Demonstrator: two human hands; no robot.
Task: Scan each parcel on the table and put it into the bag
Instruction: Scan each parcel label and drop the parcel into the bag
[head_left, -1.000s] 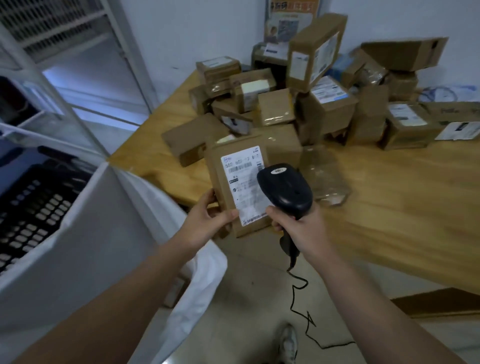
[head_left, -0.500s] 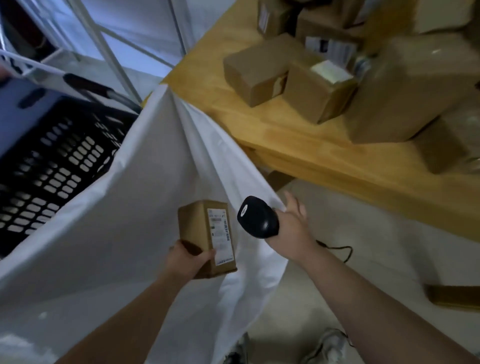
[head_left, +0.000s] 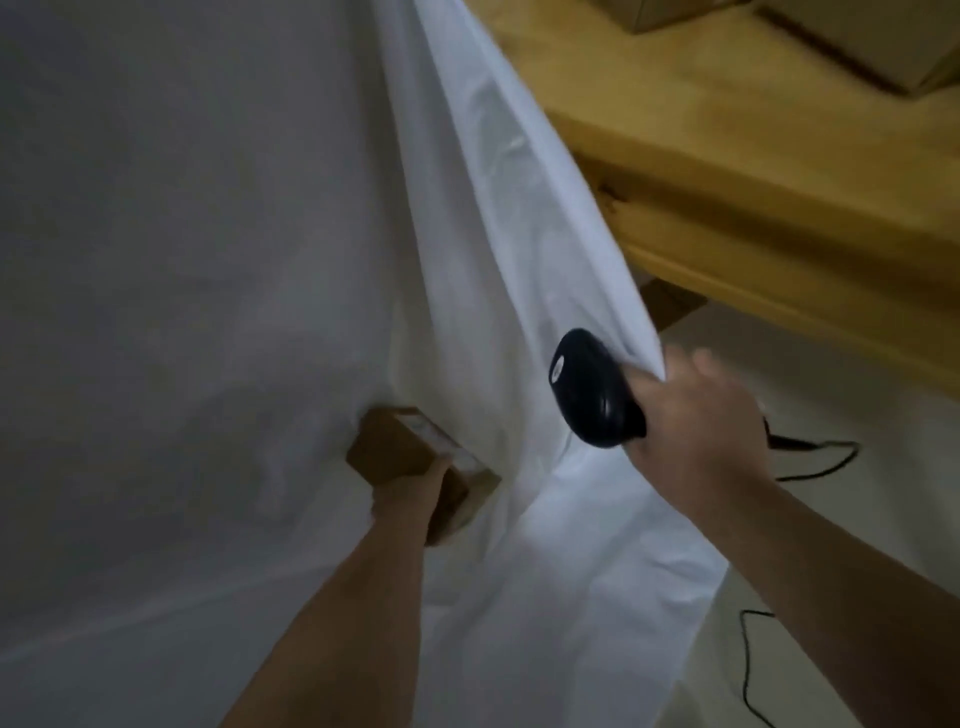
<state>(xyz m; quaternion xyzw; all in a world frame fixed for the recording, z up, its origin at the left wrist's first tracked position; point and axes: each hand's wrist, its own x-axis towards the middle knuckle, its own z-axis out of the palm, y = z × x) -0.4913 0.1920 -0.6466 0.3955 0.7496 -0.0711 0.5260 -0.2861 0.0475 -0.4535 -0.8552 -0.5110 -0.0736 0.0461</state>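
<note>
Bagging step. Left hand (head_left: 410, 493) gripped the parcel (head_left: 389, 452) low inside the white bag (head_left: 493, 208); right hand (head_left: 691, 415) clasped the scanner (head_left: 592, 395) and bag edge. Next, probably: release parcel, withdraw arm.

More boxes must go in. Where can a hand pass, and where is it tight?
Free: the bag gap above the parcel, between its grey wall and the fold the right hand pulls; the bare front strip of the table. Tight: around the left hand and scanner.
</note>
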